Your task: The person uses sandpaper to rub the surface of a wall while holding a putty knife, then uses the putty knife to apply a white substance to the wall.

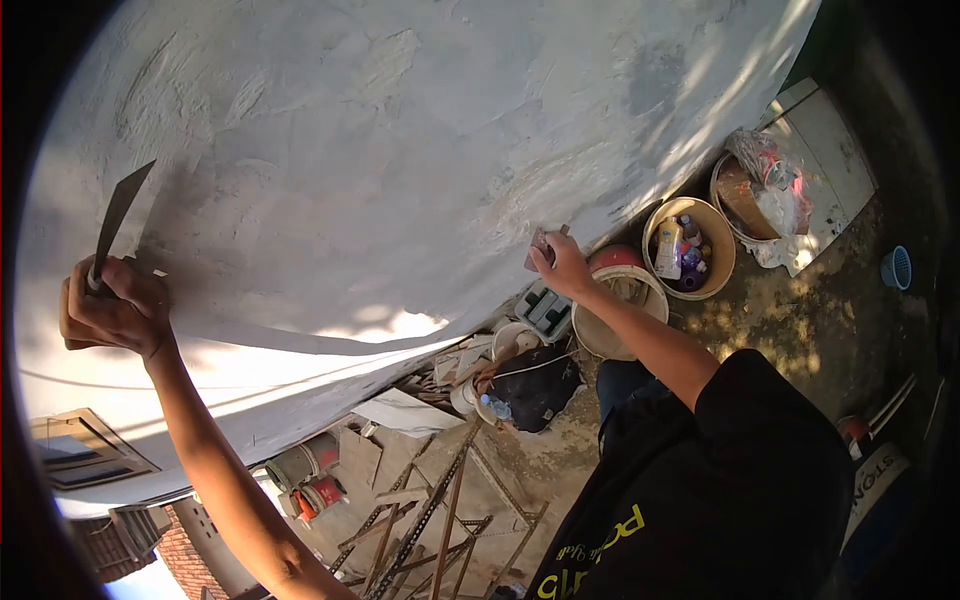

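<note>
My left hand (115,305) is raised beside the wall at the left, fingers wrapped around the handle of a putty knife (124,212). Its dark, tapering blade points up and away from the hand. Lower on the wall, my right hand (562,268) grips a small reddish-brown flat piece (540,248) close to the plaster; its exact kind does not show. The pale grey wall (400,180) has rough, streaky plaster patches and smoother areas, with sunlight along its edges. Both forearms are bare below black sleeves.
By the wall's foot stand a whitish bucket (620,335), a bucket of bottles (735,262) and a bucket of rubbish (722,190). A black bag (540,390), tiles (400,410) and a metal frame (450,490) lie nearby. A blue basket (896,268) sits at the right.
</note>
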`<state>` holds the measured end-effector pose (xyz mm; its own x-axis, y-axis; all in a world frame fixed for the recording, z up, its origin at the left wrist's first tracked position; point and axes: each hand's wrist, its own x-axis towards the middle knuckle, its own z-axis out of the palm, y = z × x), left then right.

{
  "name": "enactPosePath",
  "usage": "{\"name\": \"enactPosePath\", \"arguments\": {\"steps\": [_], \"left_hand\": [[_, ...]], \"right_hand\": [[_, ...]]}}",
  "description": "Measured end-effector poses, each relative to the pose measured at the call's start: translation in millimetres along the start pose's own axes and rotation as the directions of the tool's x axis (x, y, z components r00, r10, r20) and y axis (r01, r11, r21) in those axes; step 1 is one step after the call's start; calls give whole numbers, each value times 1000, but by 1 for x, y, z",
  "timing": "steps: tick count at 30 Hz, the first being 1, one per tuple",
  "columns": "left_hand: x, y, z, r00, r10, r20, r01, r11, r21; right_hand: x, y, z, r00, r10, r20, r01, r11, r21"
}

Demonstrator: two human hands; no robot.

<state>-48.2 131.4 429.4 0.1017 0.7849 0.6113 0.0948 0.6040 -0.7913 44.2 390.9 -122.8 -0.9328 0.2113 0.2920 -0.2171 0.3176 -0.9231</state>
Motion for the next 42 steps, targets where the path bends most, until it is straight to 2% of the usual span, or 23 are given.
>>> {"name": "enactPosePath", "arguments": {"steps": [1, 2, 4, 5, 6, 9, 12, 16, 19, 22, 25, 27, 30, 33, 36, 37, 39, 42], "left_hand": [[3, 7, -1, 1000, -16, -23, 16, 1000, 6], [5, 11, -3, 1000, -24, -10, 24, 1000, 1], [8, 24, -5, 995, -93, -22, 92, 995, -39], [9, 26, -6, 994, -106, -9, 105, 993, -45], [8, 27, -7, 993, -120, 4, 120, 991, -54], [3, 29, -6, 982, -188, 4, 188, 980, -58], [0, 34, -4, 966, -256, -30, 253, 965, -73], [2, 36, -4, 942, -324, -93, 321, 946, -40], [5, 37, -5, 923, -360, -133, 356, 933, -57], [7, 38, -7, 918, -364, -159, 355, 931, -84], [7, 38, -7, 906, -383, -181, 366, 923, -119], [5, 38, -6, 900, -395, -186, 375, 917, -136], [6, 38, -7, 897, -399, -189, 377, 915, -141], [8, 40, -10, 896, -415, -160, 390, 906, -165], [8, 40, -9, 911, -388, -136, 359, 912, -197], [9, 40, -9, 919, -365, -147, 347, 928, -138], [9, 40, -10, 929, -344, -139, 326, 936, -134], [8, 40, -11, 935, -330, -129, 310, 938, -153]], "right_hand": [[0, -22, -12, 999, -1, 52, 0, 1000, 26], [4, -46, -25, 993, -112, 45, 110, 993, 35], [14, -87, -44, 972, -236, -5, 236, 972, 6], [22, -110, -54, 943, -323, -80, 316, 945, -82], [34, -132, -64, 901, -407, -149, 381, 908, -175], [75, -193, -98, 808, -557, -193, 522, 828, -207], [120, -248, -115, 647, -696, -309, 668, 714, -211], [178, -292, -115, 471, -812, -345, 806, 555, -206], [202, -319, -125, 367, -916, -162, 740, 393, -546], [217, -331, -140, 257, -966, -40, 714, 217, -665], [243, -372, -161, 260, -964, -55, 650, 217, -728], [265, -413, -174, 188, -980, -62, 672, 175, -719], [281, -468, -179, 118, -975, -188, 646, 219, -731], [276, -466, -163, 120, -986, -112, 620, 163, -767], [286, -466, -173, 42, -998, 37, 611, -3, -792], [290, -472, -177, 27, -999, 42, 577, -19, -816], [299, -493, -188, -10, -998, 62, 502, -59, -863], [320, -545, -192, -30, -990, -141, 512, 106, -852]]}}
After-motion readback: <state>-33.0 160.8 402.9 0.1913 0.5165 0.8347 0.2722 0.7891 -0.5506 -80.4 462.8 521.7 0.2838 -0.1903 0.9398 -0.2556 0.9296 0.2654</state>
